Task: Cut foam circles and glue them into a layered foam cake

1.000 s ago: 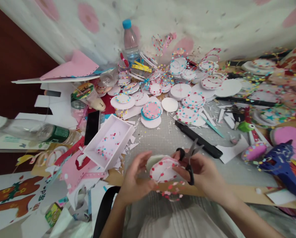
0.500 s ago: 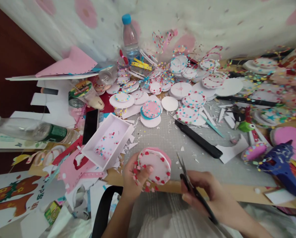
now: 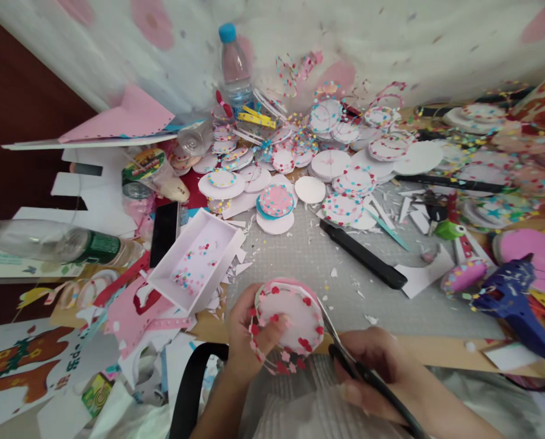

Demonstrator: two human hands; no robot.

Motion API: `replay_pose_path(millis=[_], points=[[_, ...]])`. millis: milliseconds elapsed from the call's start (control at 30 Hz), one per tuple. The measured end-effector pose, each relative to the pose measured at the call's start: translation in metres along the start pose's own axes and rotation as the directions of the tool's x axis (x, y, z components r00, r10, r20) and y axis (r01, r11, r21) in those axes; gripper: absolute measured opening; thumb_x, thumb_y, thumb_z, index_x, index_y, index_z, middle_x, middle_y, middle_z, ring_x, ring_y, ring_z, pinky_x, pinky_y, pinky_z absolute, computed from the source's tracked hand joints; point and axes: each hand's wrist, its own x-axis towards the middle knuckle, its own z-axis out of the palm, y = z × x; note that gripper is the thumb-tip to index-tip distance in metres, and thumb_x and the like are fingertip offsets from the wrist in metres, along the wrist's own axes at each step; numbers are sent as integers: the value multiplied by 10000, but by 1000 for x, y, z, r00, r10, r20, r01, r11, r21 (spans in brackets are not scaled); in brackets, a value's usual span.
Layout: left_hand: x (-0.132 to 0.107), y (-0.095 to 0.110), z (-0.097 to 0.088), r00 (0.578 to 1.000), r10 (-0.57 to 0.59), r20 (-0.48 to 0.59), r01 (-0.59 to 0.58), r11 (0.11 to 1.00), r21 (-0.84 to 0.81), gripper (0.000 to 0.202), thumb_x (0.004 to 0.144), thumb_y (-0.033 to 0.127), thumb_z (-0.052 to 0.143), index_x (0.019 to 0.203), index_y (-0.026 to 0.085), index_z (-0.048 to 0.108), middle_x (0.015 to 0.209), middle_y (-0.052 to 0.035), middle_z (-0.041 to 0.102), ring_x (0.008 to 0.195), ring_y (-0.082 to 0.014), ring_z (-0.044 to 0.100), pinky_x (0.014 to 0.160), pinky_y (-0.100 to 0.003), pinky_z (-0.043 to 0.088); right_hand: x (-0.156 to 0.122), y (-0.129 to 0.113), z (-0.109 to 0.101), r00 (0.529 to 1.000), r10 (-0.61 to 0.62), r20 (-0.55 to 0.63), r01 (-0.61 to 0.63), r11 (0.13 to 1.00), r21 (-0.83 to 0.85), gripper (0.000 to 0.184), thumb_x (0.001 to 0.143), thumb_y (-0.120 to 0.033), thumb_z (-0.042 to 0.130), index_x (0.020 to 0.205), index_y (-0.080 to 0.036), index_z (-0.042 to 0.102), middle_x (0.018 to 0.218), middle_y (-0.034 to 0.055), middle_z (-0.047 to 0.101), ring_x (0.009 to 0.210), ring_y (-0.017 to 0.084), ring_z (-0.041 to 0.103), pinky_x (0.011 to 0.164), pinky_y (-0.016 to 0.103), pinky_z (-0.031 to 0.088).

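Note:
My left hand (image 3: 249, 329) grips a round white foam disc (image 3: 297, 323) near the front edge of the table, its thumb pressed on the face. Red hearts and pink shapes run around the disc's rim, and a strand of them dangles below. A pink layer shows behind the disc's upper edge. Black-handled scissors (image 3: 339, 344) are in my right hand (image 3: 377, 366), their blades pointing up and left at the disc's right edge. Whether the tips touch the disc I cannot tell.
A white box (image 3: 199, 262) with small confetti pieces stands left of the disc. On the grey cutting mat (image 3: 281, 262) lies a black utility knife (image 3: 364, 253) among scraps. Decorated discs (image 3: 345, 207) crowd the back. A blue glue gun (image 3: 510, 286) sits at the right.
The scissors have moved up and left to the disc's edge. My left hand has shifted the disc slightly right and down. The surroundings have slid a little left in view.

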Motion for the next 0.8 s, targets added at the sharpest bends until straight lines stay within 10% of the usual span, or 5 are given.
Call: replay_pose_path(millis=[533, 800], points=[[-1, 5, 7, 994, -5, -105, 5, 1000, 1, 264, 645, 283, 781, 885, 185, 732, 654, -9, 663, 544, -121, 554, 501, -203, 465, 2, -3, 0, 998, 59, -29, -60, 997, -48, 533, 747, -671, 621, 598, -206, 408, 541, -58, 338, 529, 96, 294, 494, 248, 216], [1, 5, -8, 996, -15, 86, 0, 985, 172, 360, 658, 350, 772, 967, 183, 689, 729, -28, 682, 618, -164, 597, 541, -251, 509, 4, -5, -4, 998, 35, 53, -34, 999, -4, 554, 727, -699, 632, 625, -198, 417, 562, -56, 351, 548, 93, 301, 496, 240, 223]])
